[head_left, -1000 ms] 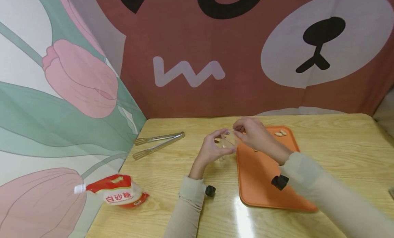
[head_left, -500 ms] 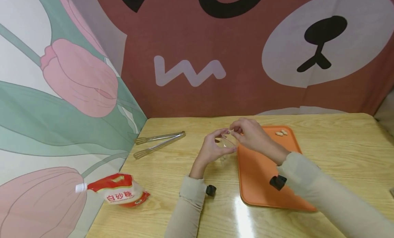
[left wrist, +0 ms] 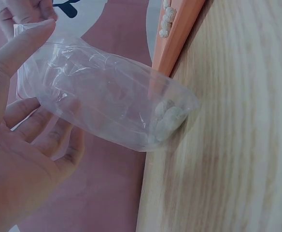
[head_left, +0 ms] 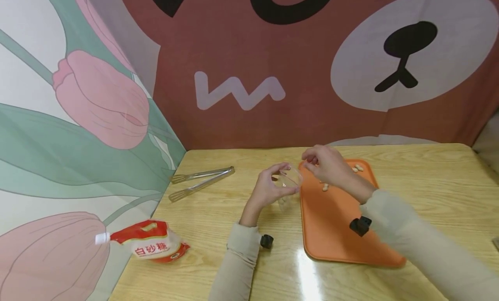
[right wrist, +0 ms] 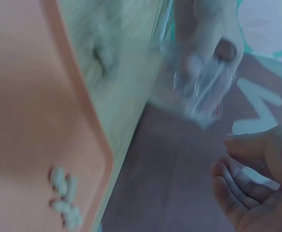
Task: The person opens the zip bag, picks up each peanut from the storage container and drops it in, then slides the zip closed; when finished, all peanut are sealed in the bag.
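Note:
My left hand [head_left: 269,186] holds a clear plastic zip bag [left wrist: 97,92] by its mouth, thumb on one side and fingers on the other, so the mouth gapes. Several pale peanuts [left wrist: 169,118] sit in the bag's bottom corner, near the wooden table. To the right of the mouth, my right hand [head_left: 327,166] hovers above the orange tray [head_left: 343,231]. Its fingers are loosely bent and apart from the thumb; in the right wrist view nothing shows between them. On the tray lie more peanuts [right wrist: 65,195], partly hidden by the right hand in the head view.
Metal tongs [head_left: 202,184] lie spread at the table's back left. A red and white sugar bag [head_left: 150,242] with a white cap lies at the front left. Printed cloths hang behind the table and along its left side.
My right hand was at the bag's mouth and has drawn away to the right, over the tray. Peanuts near the tray's left edge show again. The left hand stays on the bag.

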A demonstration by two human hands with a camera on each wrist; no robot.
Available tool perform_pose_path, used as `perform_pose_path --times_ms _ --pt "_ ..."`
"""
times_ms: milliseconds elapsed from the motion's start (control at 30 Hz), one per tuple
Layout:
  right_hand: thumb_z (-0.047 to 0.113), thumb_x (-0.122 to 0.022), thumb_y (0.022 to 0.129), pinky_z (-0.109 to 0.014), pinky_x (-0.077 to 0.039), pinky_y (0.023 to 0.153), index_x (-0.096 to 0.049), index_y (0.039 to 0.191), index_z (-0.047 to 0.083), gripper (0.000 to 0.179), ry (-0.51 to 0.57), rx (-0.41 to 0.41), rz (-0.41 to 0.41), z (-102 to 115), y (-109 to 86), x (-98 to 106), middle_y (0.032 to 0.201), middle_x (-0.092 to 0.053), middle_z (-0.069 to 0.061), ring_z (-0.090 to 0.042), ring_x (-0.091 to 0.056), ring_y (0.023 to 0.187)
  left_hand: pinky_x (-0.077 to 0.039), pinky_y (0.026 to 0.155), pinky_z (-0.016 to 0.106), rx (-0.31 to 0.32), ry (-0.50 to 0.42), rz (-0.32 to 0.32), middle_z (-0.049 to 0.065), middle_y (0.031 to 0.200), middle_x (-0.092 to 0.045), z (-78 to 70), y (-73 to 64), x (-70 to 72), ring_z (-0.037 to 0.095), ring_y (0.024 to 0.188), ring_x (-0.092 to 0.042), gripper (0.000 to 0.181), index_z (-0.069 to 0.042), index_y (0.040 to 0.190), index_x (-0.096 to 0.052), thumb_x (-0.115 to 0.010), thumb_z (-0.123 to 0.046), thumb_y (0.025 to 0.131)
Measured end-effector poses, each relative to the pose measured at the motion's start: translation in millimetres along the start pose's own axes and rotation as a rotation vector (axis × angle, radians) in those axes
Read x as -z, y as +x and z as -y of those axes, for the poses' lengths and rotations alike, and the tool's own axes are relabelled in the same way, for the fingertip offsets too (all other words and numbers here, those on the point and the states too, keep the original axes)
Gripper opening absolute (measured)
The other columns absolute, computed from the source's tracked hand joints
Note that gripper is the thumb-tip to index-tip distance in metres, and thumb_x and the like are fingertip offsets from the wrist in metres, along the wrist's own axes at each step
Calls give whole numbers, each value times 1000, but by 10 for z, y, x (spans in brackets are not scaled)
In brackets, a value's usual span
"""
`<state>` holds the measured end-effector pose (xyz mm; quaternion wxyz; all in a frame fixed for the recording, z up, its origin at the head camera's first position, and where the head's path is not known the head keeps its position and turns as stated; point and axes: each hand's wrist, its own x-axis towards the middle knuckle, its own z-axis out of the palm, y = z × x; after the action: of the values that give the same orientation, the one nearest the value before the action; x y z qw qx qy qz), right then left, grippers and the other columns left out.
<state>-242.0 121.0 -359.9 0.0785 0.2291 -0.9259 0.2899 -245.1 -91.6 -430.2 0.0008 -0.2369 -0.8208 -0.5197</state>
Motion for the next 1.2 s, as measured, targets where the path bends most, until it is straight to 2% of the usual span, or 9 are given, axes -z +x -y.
perform_pose_path --times_ms 167,300,400,567,667,733,833,967,1200 --pt "8 -69 93 -48 -53 73 -71 108 -5 19 -34 -42 16 -299 5 137 96 -67 -16 -29 -63 84 -48 94 48 -3 -2 -4 5 130 -63 26 -1 3 18 111 -57 75 -5 141 -55 -88 -23 77" --pt "7 -68 93 -50 -53 72 -69 108 -9 21 -93 -76 47 -642 2 250 96 -68 -20 -31 -64 83 -49 93 42 -2 7 -5 5 129 -63 35 -8 6 17 111 -56 75 -5 141 -55 -88 -23 76" --pt "6 -67 92 -51 -53 70 -68 107 -12 23 -136 -99 60 -909 -33 303 94 -68 -23 -33 -64 81 -48 94 45 -2 5 -8 4 131 -62 27 -10 12 16 112 -56 75 -7 141 -55 -89 -24 76" --pt "4 -67 91 -54 -52 70 -66 107 -16 26 -132 -166 107 -1274 -134 262 94 -67 -28 -38 -64 81 -46 95 53 -2 -15 -16 3 132 -60 17 -6 18 16 114 -55 75 -6 141 -55 -88 -23 76" --pt "5 -68 91 -55 -52 73 -66 107 -16 27 -124 -211 144 -1429 -173 157 96 -67 -29 -40 -64 83 -47 95 51 2 -10 -14 3 131 -61 26 2 16 16 113 -55 74 -7 141 -55 -88 -22 76" --pt "5 -68 91 -54 -53 73 -68 104 -15 24 -131 -228 158 -1511 -194 82 95 -68 -28 -38 -64 81 -47 95 50 7 -8 -13 4 131 -61 31 6 16 17 111 -55 74 -7 141 -56 -88 -21 76" --pt "4 -66 92 -48 -53 66 -70 96 -12 17 -136 -233 178 -1595 -218 -9 87 -68 -22 -30 -63 70 -47 95 50 11 -14 -9 6 131 -61 38 9 14 21 111 -55 75 -5 142 -54 -88 -20 77" --pt "4 -65 93 -41 -49 59 -71 89 -7 13 -142 -227 187 -1639 -234 -71 78 -67 -13 -21 -56 62 -46 96 53 13 -30 -6 8 133 -60 40 7 15 26 113 -55 76 -4 143 -52 -88 -19 77" --pt "3 -66 92 -44 -50 62 -71 89 -8 12 -151 -226 167 -1659 -239 -110 81 -68 -15 -24 -59 65 -47 95 50 17 -11 -9 4 132 -60 48 5 15 17 111 -55 75 -7 142 -54 -88 -22 77"
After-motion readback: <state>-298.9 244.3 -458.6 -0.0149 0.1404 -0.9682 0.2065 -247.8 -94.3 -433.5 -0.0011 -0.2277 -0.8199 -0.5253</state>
